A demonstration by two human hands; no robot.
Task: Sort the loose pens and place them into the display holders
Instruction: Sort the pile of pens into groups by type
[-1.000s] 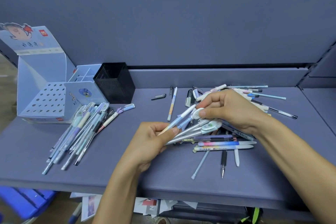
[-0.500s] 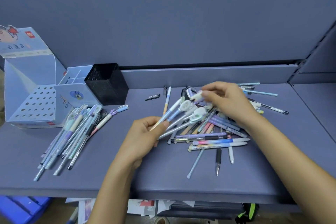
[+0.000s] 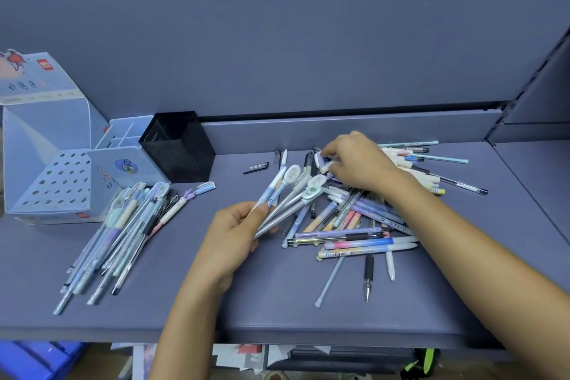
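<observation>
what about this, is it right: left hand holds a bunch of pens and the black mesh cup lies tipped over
No: the head view shows the black mesh cup standing upright. The left hand does hold a bunch of pens.

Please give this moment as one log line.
left hand: grips pen bundle | right hand: pinches pen in pile | left heap: beside display box

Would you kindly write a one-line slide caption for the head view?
Left hand grips a fan of pens while the right hand pinches a pen in the loose pile.
</observation>
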